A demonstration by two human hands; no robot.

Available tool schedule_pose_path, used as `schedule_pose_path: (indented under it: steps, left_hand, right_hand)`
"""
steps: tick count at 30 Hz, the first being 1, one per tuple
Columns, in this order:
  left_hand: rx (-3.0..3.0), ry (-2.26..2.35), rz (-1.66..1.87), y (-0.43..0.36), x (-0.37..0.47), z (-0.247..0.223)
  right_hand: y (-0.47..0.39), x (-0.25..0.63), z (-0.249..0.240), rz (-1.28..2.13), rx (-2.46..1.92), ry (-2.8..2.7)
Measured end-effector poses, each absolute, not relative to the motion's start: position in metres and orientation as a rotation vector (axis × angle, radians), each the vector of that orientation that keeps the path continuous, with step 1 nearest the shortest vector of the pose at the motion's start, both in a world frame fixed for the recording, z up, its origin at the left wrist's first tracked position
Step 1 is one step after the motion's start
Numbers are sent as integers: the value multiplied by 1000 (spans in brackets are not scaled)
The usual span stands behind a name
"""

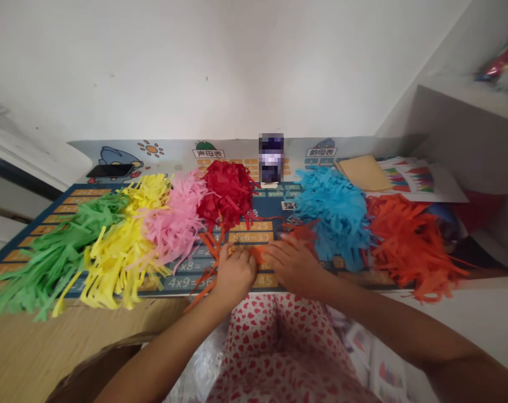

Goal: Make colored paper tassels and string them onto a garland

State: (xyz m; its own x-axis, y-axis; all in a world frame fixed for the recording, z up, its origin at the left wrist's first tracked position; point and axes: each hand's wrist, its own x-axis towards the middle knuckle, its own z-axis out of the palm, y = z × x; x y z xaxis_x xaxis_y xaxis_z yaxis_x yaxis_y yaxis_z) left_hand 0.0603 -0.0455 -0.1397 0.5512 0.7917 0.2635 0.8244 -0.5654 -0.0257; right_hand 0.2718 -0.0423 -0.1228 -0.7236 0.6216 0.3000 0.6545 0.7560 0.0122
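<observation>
1. Head view: orange fringed paper (260, 254) is lying between both hands, near the front edge of the printed mat (182, 281); loose strands are poking out past the left hand, and more orange is showing beyond the right.
2. Left hand (237, 271) is curling into a fist over the paper, apparently pinching it; thumb contact is mostly hiding.
3. Right hand (293, 263) is lying palm-down, fingers stretching out close together, tips touching the paper; can't tell whether the thumb is pinching underneath.
4. Handling, judging by looks: paper is seeming very light, thin and limp, probably not slippery, but creasing and tearing easily at the cut strands.
5. Hold: the band between the hands is looking more solid, so pinching there is likely safest; tugging single strands is risking rips.
6. Neighbours: red bunch (226, 193) is sitting just beyond the left hand, blue bunch (333, 207) just beyond the right; pink bunch (173, 218), yellow bunch (115, 252) and green bunch (64, 246) are spreading leftward. Stray strands are lying close to the red, so tangling is possible.
</observation>
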Motion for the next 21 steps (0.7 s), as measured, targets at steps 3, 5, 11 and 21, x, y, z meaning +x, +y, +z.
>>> schedule_pose_path:
  steps: [3, 5, 11, 21]
  left_hand:
    - [-2645, -1379, -295, -49, 58, -139]
    - [-2679, -1391, -314, -50, 51, -138]
    - [-2828, -1666, -514, -38, 26, -135]
    - [-2963, -1535, -557, -26, 19, -136]
  right_hand:
    - [-42, 264, -145, -115, -1086, -2679]
    - [-32, 277, -155, -31, -1159, -2618]
    - [-7, 314, -162, 354, -1151, -2452]
    - [-13, 308, -160, 388, -1182, -2289]
